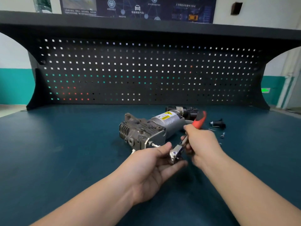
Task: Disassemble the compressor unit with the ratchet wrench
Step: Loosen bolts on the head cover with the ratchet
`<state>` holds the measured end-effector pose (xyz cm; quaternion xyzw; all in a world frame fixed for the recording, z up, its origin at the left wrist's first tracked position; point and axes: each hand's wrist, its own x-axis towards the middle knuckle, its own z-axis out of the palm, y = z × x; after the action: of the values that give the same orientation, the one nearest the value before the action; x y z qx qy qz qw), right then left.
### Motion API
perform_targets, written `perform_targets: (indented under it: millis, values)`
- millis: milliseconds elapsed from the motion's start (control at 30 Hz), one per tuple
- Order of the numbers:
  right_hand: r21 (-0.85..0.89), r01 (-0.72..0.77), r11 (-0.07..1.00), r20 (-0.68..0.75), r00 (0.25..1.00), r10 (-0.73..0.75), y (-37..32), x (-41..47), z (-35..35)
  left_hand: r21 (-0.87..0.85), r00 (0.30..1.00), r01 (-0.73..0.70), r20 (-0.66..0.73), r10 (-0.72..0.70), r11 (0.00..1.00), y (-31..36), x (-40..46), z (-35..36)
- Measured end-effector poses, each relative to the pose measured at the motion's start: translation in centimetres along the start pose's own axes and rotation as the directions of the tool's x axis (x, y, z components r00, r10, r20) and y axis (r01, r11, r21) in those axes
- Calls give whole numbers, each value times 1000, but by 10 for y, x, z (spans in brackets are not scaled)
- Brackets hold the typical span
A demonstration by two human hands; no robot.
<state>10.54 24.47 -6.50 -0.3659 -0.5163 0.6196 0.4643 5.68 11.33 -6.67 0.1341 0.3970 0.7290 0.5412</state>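
Observation:
The compressor unit [146, 128] lies on the green bench mat [65, 144]: a finned grey casting on the left, a silver motor cylinder with a yellow warning label on the right. A bolt [154, 145] sticks out of its near face. My right hand [202, 142] grips the ratchet wrench [197, 121] by its red and black handle, which points up and away. My left hand [156, 163], palm up, holds the wrench's chrome head [175, 154] between thumb and fingers, just right of the bolt.
Black removed parts [218, 123] and loose screws [222, 135] lie right of the compressor. More dark parts [187, 110] sit behind the motor. A black pegboard [146, 70] closes the back of the bench.

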Motion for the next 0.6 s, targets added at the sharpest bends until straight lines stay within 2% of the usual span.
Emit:
perform_targets:
  millis: [33,100,133,200,267,300,333,367,433,500,533,567,600]
  values:
    - [-11,33,999,4,999,-33,1,0,0,-4,1000,-2,-7,1,1000,0,0,0]
    - [-97,311,946,25,951,-310,-3,-6,0,-4,1000,-8,-24,8,1000,0,1,0]
    - [-130,476,870,48,879,-474,-8,-10,0,-3,999,-14,-30,14,1000,0,0,0]
    - [-106,734,671,118,679,-725,-16,-22,-1,4,999,-23,-37,23,1000,-1,0,0]
    - [-24,864,504,196,498,-845,-16,-33,-1,17,999,-16,-42,17,1000,-1,-1,-2]
    - [-3,888,459,218,449,-866,-15,-36,0,18,999,-14,-42,15,1000,-1,0,-3]
    - [5,890,455,222,443,-869,-14,-37,0,17,999,-11,-39,12,1000,-1,-1,-3]
    - [-7,867,499,203,490,-848,-14,-35,1,19,999,-7,-33,8,1000,0,0,-4]
    - [-106,719,687,123,695,-708,-14,-24,1,19,1000,-3,-23,3,1000,1,-1,-3]
    - [-182,407,895,53,913,-405,-10,-9,-1,15,1000,3,-9,-2,1000,2,-1,-1]
    - [-150,214,965,51,977,-209,-6,-3,-2,14,1000,8,-2,-8,1000,2,-1,-1]
    - [-110,64,992,63,996,-58,-3,0,-3,11,1000,15,3,-15,1000,2,-1,-1]
    - [-94,-3,996,72,997,9,-1,1,-3,7,1000,20,2,-20,1000,2,-1,-1]
